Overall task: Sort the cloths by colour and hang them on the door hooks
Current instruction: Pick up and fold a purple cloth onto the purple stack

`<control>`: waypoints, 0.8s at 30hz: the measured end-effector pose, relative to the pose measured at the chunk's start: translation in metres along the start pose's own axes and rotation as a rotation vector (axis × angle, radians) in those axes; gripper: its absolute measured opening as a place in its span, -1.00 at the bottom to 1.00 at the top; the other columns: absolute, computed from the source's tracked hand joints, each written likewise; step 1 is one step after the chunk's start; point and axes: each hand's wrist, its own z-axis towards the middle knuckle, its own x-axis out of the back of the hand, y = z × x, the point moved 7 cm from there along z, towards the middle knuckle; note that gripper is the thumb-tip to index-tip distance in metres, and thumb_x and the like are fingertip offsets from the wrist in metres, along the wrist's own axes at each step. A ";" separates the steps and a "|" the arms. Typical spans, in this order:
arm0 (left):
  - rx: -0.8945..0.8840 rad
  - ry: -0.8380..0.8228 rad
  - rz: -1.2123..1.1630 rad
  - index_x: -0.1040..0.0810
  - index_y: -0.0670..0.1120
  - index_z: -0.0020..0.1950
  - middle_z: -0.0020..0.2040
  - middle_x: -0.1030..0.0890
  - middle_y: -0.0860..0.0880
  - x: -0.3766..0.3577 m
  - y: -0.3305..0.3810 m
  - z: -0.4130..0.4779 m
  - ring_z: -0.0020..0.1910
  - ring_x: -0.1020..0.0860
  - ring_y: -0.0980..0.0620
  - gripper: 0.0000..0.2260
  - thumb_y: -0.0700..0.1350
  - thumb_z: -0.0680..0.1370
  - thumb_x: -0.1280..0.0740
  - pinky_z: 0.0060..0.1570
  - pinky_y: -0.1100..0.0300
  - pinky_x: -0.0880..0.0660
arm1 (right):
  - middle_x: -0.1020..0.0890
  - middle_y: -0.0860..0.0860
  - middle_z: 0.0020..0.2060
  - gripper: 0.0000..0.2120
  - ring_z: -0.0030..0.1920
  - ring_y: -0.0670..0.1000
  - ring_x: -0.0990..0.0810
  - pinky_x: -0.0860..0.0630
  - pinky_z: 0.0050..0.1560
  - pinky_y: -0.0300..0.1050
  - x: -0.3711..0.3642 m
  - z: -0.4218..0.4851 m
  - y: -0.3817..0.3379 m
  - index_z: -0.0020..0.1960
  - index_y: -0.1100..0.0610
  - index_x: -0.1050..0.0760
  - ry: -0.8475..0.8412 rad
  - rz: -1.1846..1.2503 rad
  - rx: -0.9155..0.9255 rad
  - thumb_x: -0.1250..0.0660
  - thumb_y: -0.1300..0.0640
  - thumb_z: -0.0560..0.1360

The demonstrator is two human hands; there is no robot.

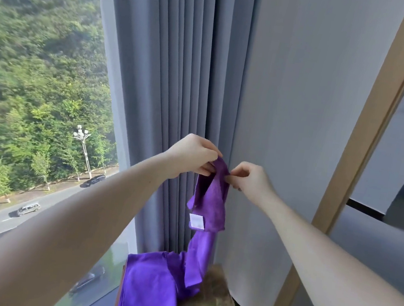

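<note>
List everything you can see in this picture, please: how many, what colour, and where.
held cloth: one, purple, hanging in front of the curtain, centre
label: one, white, at the held cloth's lower edge
cloth pile: count unclear, purple, on the box, bottom centre
box: one, brown cardboard, bottom centre, under the pile
curtain: one, grey, pleated, beside the window
window: one, left side, showing green trees and a road with cars
wall: one, pale grey, right of the curtain
wooden frame: one, tan, right of the wall
left grip: one, bare hand, pinching the held cloth's top
right grip: one, bare hand, pinching the same top edge
</note>
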 end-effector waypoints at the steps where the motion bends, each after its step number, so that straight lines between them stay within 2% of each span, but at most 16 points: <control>1: -0.005 -0.033 -0.067 -0.69 -0.15 0.05 -0.04 -0.74 -0.21 -0.001 0.006 -0.002 -0.05 -0.74 -0.06 -0.70 -0.37 0.54 -0.20 0.02 0.05 -0.68 | -0.58 -0.03 -0.39 -0.79 -0.45 -0.21 -0.49 -0.42 -0.32 -0.31 0.002 0.001 -0.002 -0.23 0.12 -0.54 0.010 0.042 0.003 -0.49 0.31 0.49; 4: -0.143 -0.032 -0.017 -0.68 -0.20 0.11 -0.06 -0.75 -0.15 0.003 0.024 -0.005 -0.02 -0.72 -0.07 -0.69 -0.46 0.53 -0.25 0.01 0.09 -0.68 | -0.60 0.03 -0.31 -0.88 -0.35 -0.08 -0.54 -0.50 -0.19 -0.14 0.006 0.003 -0.007 -0.13 0.15 -0.55 0.038 0.243 -0.023 -0.44 0.29 0.54; 6: -0.248 0.114 0.142 -0.71 -0.16 0.04 -0.14 -0.75 -0.11 0.012 0.040 -0.005 -0.09 -0.73 -0.08 -0.80 -0.36 0.50 -0.38 0.04 0.03 -0.68 | -0.62 0.04 -0.28 -0.92 -0.31 -0.03 -0.57 -0.51 -0.18 -0.12 0.007 0.003 -0.011 -0.09 0.15 -0.57 0.034 0.332 -0.026 -0.44 0.26 0.56; 8: -0.325 0.248 0.258 -0.71 -0.08 -0.08 -0.25 -0.74 0.00 0.018 0.058 -0.008 -0.16 -0.72 -0.01 -0.93 -0.21 0.46 -0.47 0.06 0.01 -0.65 | -0.66 0.05 -0.22 -0.94 -0.26 -0.01 -0.59 -0.53 -0.19 -0.14 0.005 0.004 -0.013 -0.05 0.14 -0.60 0.018 0.369 -0.017 -0.39 0.26 0.59; 9: -0.356 0.293 0.265 -0.71 -0.07 -0.11 -0.27 -0.73 0.03 0.019 0.067 -0.010 -0.18 -0.72 0.03 -0.97 -0.15 0.47 -0.48 0.07 0.01 -0.64 | -0.67 0.06 -0.18 -0.92 -0.24 -0.01 -0.60 -0.55 -0.20 -0.15 0.003 0.003 -0.015 0.00 0.15 -0.60 0.005 0.358 -0.014 -0.35 0.28 0.60; 12: -0.404 0.381 0.181 -0.68 -0.08 -0.09 -0.27 -0.72 0.02 0.025 0.089 -0.011 -0.19 -0.71 0.03 -0.93 -0.09 0.51 -0.46 0.06 -0.01 -0.64 | -0.71 0.07 -0.12 -0.84 -0.19 -0.01 -0.65 -0.60 -0.14 -0.12 -0.007 0.000 -0.010 0.14 0.19 -0.60 -0.098 0.364 -0.054 -0.32 0.26 0.59; 14: -0.427 0.396 0.103 -0.66 -0.09 -0.08 -0.24 -0.71 -0.02 0.030 0.103 -0.013 -0.18 -0.71 -0.02 -0.93 -0.09 0.53 -0.45 0.06 -0.05 -0.66 | -0.72 -0.03 -0.22 -0.87 -0.25 -0.10 -0.67 -0.60 -0.19 -0.18 -0.007 -0.006 -0.007 0.10 0.17 -0.59 -0.197 0.365 -0.081 -0.29 0.29 0.64; 16: -0.444 0.360 -0.027 -0.61 -0.15 -0.07 -0.19 -0.70 -0.11 0.031 0.118 -0.016 -0.20 -0.71 -0.03 -0.93 -0.16 0.59 -0.40 0.00 0.00 -0.68 | -0.69 -0.08 -0.31 -0.81 -0.33 -0.17 -0.66 -0.57 -0.27 -0.26 -0.008 -0.011 0.003 0.01 0.13 -0.57 -0.306 0.381 -0.114 -0.22 0.31 0.67; 18: -0.448 0.300 -0.159 -0.55 -0.16 -0.06 -0.24 -0.62 -0.11 0.031 0.133 -0.019 -0.30 -0.63 0.01 -0.89 -0.21 0.65 -0.31 -0.18 0.12 -0.65 | -0.65 -0.11 -0.45 -0.71 -0.39 -0.15 -0.63 -0.55 -0.34 -0.30 -0.006 -0.015 0.016 -0.14 0.15 -0.52 -0.303 0.386 -0.183 -0.15 0.33 0.69; 19: -0.442 0.282 -0.211 -0.53 -0.15 -0.06 -0.27 -0.58 -0.08 0.032 0.140 -0.020 -0.33 -0.57 0.02 -0.87 -0.20 0.67 -0.28 -0.27 0.15 -0.58 | -0.63 -0.13 -0.49 -0.69 -0.35 -0.10 -0.62 -0.55 -0.34 -0.30 -0.003 -0.016 0.020 -0.17 0.15 -0.51 -0.273 0.381 -0.206 -0.14 0.33 0.69; 20: -0.425 0.272 -0.265 -0.52 -0.13 -0.06 -0.28 -0.55 -0.07 0.034 0.144 -0.020 -0.33 -0.53 0.00 -0.86 -0.18 0.69 -0.26 -0.29 0.15 -0.51 | -0.65 -0.14 -0.44 -0.70 -0.24 -0.05 -0.62 -0.58 -0.25 -0.25 -0.003 -0.016 0.020 -0.15 0.14 -0.53 -0.267 0.339 -0.195 -0.16 0.31 0.69; 22: -0.385 0.275 -0.372 -0.53 -0.12 -0.06 -0.27 -0.56 -0.06 0.040 0.149 -0.020 -0.32 -0.51 -0.01 -0.85 -0.15 0.69 -0.26 -0.28 0.10 -0.44 | -0.73 -0.10 -0.13 -0.86 0.04 0.03 -0.63 -0.60 0.08 -0.07 -0.005 -0.016 0.017 0.05 0.10 -0.60 -0.283 0.266 -0.125 -0.26 0.18 0.67; 23: -0.368 0.282 -0.425 -0.55 -0.12 -0.08 -0.30 -0.57 -0.03 0.043 0.151 -0.019 -0.34 -0.52 0.02 -0.83 -0.17 0.69 -0.25 -0.29 0.12 -0.45 | -0.72 -0.06 0.04 -0.84 0.15 0.04 -0.63 -0.57 0.21 0.01 -0.006 -0.021 0.013 0.16 0.07 -0.60 -0.310 0.247 -0.096 -0.32 0.10 0.62; 24: -0.354 0.293 -0.477 -0.55 -0.12 -0.12 -0.34 -0.57 -0.01 0.046 0.154 -0.020 -0.38 -0.52 0.05 -0.80 -0.20 0.68 -0.24 -0.30 0.15 -0.47 | -0.70 -0.05 0.13 -0.74 0.21 0.03 -0.62 -0.54 0.28 0.04 -0.008 -0.023 0.013 0.22 0.04 -0.60 -0.345 0.264 -0.073 -0.36 0.04 0.55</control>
